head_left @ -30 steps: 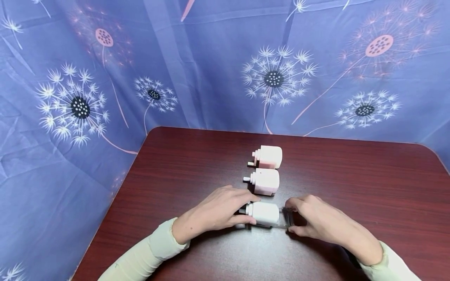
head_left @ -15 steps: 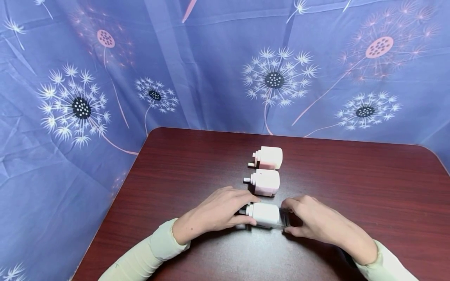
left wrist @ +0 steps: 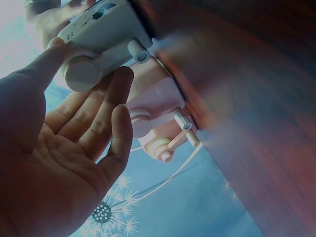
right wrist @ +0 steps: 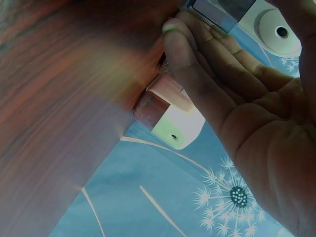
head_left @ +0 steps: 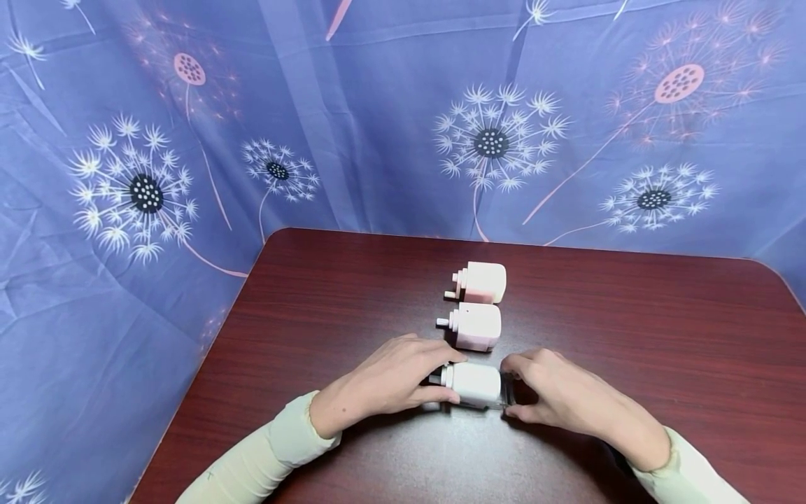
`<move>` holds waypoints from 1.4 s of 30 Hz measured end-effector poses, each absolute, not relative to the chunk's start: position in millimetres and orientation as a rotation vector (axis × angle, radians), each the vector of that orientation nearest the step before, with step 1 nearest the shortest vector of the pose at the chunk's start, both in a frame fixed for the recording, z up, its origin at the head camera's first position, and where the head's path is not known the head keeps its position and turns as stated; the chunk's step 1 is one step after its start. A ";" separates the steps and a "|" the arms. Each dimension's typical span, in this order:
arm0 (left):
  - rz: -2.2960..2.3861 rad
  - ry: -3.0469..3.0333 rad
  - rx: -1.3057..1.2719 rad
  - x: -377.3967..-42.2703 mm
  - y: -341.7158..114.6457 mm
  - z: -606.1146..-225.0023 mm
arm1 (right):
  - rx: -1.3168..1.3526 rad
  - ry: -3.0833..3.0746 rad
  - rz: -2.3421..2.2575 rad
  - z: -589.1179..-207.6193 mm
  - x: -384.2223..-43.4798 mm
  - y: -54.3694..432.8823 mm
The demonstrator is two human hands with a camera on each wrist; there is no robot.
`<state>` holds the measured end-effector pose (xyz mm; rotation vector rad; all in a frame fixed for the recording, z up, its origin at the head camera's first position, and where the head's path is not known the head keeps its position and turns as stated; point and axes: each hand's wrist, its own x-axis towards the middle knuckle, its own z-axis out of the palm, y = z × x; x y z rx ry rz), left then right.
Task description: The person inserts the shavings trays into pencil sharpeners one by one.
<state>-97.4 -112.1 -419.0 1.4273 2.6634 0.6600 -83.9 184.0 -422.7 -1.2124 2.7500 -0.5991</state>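
Observation:
A white hand-crank pencil sharpener (head_left: pixel 475 383) lies on the table, its crank toward my left hand (head_left: pixel 397 371). That hand grips the crank end between thumb and fingers; the left wrist view shows the round hub and crank knob (left wrist: pixel 140 53) close to the palm. At the other end my right hand (head_left: pixel 560 388) pinches the sharpener's clear drawer (head_left: pixel 508 390) by its sides. Only a short length of the drawer sticks out. In the right wrist view the drawer (right wrist: pixel 213 16) is at the fingertips, below the face with the pencil hole (right wrist: pixel 281 32).
Two pale pink sharpeners stand in a row behind: a nearer one (head_left: pixel 478 327) and a farther one (head_left: pixel 485 282), cranks to the left. The dark red wooden table (head_left: pixel 630 315) meets a blue dandelion-print cloth (head_left: pixel 390 140) at its back and left edges.
My right hand has moved left, pushing the clear drawer farther into the white pencil sharpener. The left hand and the pink sharpeners have stayed in place.

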 end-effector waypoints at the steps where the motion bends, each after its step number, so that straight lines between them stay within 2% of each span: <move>1: 0.662 2.662 1.428 -97.5 -112.2 -419.1 | -1.208 2.749 -0.599 -422.3 -84.0 183.5; 42: 0.664 2.658 1.404 -96.4 -110.1 -419.2 | -1.192 2.785 -0.652 -425.6 -81.1 169.0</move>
